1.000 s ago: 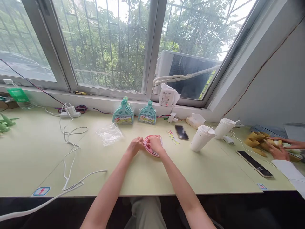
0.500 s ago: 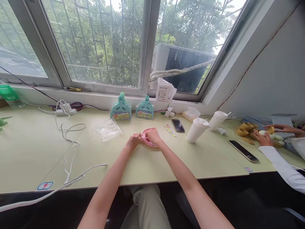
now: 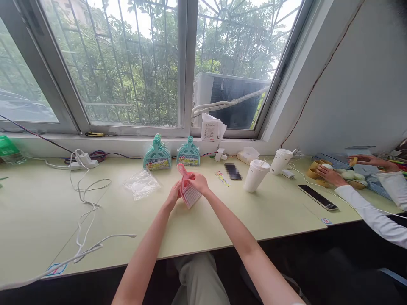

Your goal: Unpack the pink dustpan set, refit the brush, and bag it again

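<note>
While I watch from afar, the left hand (image 3: pixel 173 195) and right hand (image 3: pixel 197 183) are together, both closed on a pink mini brush (image 3: pixel 188 189) lifted just above the table (image 3: pixel 203 224). I judge it could slip, since only fingertips pinch it. Teal dustpan packs (image 3: pixel 156 154) near the window carry colourful labels, too small to read, like the white bag's (image 3: pixel 210 127) print.

My two arms enter from the bottom of the frame, both bare to the elbow and beyond, with no sleeves, watch, rings or bands that I can see. My left hand (image 3: pixel 173 197) and right hand (image 3: pixel 197 183) are ungloved. Light khaki trousers show at bottom centre.
</note>
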Available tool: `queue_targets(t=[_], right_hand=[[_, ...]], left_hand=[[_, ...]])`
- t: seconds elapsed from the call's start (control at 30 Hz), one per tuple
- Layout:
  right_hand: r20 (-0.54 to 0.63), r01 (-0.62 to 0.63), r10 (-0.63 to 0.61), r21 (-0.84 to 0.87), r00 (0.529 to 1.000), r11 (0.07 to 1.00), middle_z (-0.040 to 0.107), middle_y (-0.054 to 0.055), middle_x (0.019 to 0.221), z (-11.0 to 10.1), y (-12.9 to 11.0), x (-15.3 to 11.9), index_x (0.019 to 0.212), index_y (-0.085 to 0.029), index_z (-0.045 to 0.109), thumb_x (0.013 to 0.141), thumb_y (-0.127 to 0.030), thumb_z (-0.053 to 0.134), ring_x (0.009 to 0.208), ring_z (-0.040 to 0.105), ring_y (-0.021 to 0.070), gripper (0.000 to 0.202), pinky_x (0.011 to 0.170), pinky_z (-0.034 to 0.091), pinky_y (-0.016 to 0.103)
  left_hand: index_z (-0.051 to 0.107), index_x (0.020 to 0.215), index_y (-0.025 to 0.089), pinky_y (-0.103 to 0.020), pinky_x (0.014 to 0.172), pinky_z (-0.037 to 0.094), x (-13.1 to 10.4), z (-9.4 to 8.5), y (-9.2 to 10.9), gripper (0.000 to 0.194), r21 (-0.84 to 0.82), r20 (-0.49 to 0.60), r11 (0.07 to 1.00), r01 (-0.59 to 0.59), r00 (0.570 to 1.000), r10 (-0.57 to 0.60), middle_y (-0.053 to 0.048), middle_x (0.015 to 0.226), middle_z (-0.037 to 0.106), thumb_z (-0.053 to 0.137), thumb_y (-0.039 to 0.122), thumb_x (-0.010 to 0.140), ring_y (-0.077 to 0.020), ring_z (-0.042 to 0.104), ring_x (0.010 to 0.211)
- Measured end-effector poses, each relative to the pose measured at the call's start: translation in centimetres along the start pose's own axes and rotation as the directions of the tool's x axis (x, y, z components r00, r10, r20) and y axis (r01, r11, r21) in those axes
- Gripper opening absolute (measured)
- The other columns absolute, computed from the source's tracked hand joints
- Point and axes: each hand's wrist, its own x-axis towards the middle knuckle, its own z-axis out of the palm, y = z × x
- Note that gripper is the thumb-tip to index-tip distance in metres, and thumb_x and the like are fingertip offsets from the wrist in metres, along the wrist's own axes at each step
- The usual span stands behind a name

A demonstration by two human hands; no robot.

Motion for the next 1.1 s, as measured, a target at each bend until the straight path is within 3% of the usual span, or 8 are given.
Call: queue_targets(t=[0.2, 0.27, 0.37, 0.47, 0.63, 0.87, 1.0, 1.1], right_hand=[[-0.245, -0.397, 0.350, -0.185, 0.904, 0.899, 0.041, 0.016, 0.142, -2.2, 7.6, -0.2, 0.127, -0.016, 0.051, 0.091, -0.029, 0.038, 0.134, 0.032, 0.0275, 0.041, 0.104, 0.027, 0.046], [-0.070, -0.396, 0.391, -0.235, 0.918, 0.888, 0.032, 0.017, 0.148, -2.6, 9.9, -1.2, 0.133, -0.016, 0.045, 0.091, -0.031, 0.039, 0.139, 0.023, 0.0288, 0.045, 0.105, 0.022, 0.053], [0.171, -0.130, 0.163, -0.188, 0.972, 0.973, 0.041, 0.011, 0.143, -2.8, 11.7, -3.6, 0.126, -0.021, 0.051, 0.091, -0.030, 0.042, 0.133, 0.034, 0.0235, 0.037, 0.107, 0.022, 0.048], [0.184, 0.086, -0.072, -0.070, 0.980, 0.994, 0.062, 0.007, 0.118, -3.2, 12.0, -6.5, 0.103, -0.023, 0.063, 0.091, -0.032, 0.043, 0.112, 0.053, 0.0187, 0.025, 0.101, 0.032, 0.037], [-0.045, -0.055, 0.050, -0.127, 0.998, 0.990, 0.061, 0.010, 0.119, -3.5, 11.4, -10.5, 0.112, -0.021, 0.060, 0.089, -0.031, 0.049, 0.113, 0.052, 0.0225, 0.028, 0.105, 0.027, 0.044], [0.173, 0.082, -0.072, -0.053, 0.982, 0.995, 0.049, 0.003, 0.138, -3.5, 9.4, -11.1, 0.113, -0.029, 0.061, 0.091, -0.013, 0.033, 0.138, 0.030, 0.0204, 0.039, 0.110, 0.002, 0.061], [0.173, 0.027, -0.018, -0.051, 0.985, 0.998, 0.037, 0.009, 0.147, -2.7, 8.4, -11.1, 0.132, -0.025, 0.048, 0.092, -0.032, 0.045, 0.140, 0.026, 0.0241, 0.041, 0.111, 0.003, 0.060], [0.183, 0.047, -0.044, -0.009, 0.982, 0.999, 0.049, 0.009, 0.139, -2.3, 8.4, -11.2, 0.125, -0.024, 0.055, 0.089, -0.037, 0.050, 0.132, 0.041, 0.0225, 0.038, 0.113, 0.007, 0.053]], left_hand=[[0.053, 0.122, 0.028, -0.034, 0.074, 0.052, 0.2, -1.1, -0.1, 0.048, 0.023, -0.110, 0.994, 0.105, 0.989, -0.102, -0.006, 0.107, 0.066, 0.054, 0.046, 0.078, -0.0205, 0.065, 0.089], [0.052, 0.123, 0.029, -0.034, 0.076, 0.052, 0.5, -1.6, -0.3, 0.050, 0.015, -0.173, 0.996, 0.083, 0.982, -0.080, -0.006, 0.110, 0.065, 0.058, 0.045, 0.076, -0.0209, 0.064, 0.093], [0.042, 0.129, 0.029, -0.034, 0.083, 0.051, 1.0, -2.2, -0.8, 0.071, -0.035, -0.208, 0.999, -0.004, 0.978, -0.004, -0.006, 0.113, 0.064, 0.074, 0.034, 0.066, -0.0204, 0.063, 0.098], [0.045, 0.123, 0.024, -0.038, 0.086, 0.051, 1.5, -2.5, -1.4, 0.073, -0.092, -0.220, 0.995, -0.036, 0.975, 0.014, -0.008, 0.108, 0.064, 0.078, 0.022, 0.059, -0.0214, 0.064, 0.096], [0.053, 0.099, 0.020, -0.038, 0.088, 0.052, 1.9, -2.3, -1.2, 0.044, -0.238, -0.322, 0.970, -0.053, 0.946, -0.027, -0.005, 0.103, 0.063, 0.071, 0.009, 0.060, -0.0190, 0.064, 0.092], [0.052, 0.105, 0.024, -0.038, 0.089, 0.053, 1.2, -1.4, -0.6, 0.042, -0.344, -0.275, 0.938, -0.036, 0.959, -0.065, -0.002, 0.109, 0.062, 0.063, 0.011, 0.068, -0.0195, 0.063, 0.098], [0.052, 0.108, 0.023, -0.038, 0.087, 0.054, 1.4, -1.6, -0.8, 0.044, -0.323, -0.281, 0.946, -0.001, 0.955, -0.095, -0.003, 0.111, 0.062, 0.065, 0.012, 0.067, -0.0199, 0.063, 0.096], [0.053, 0.111, 0.023, -0.038, 0.087, 0.054, 1.4, -1.8, -0.9, 0.046, -0.320, -0.268, 0.947, 0.010, 0.958, -0.100, -0.004, 0.112, 0.062, 0.064, 0.012, 0.067, -0.0198, 0.064, 0.095]])
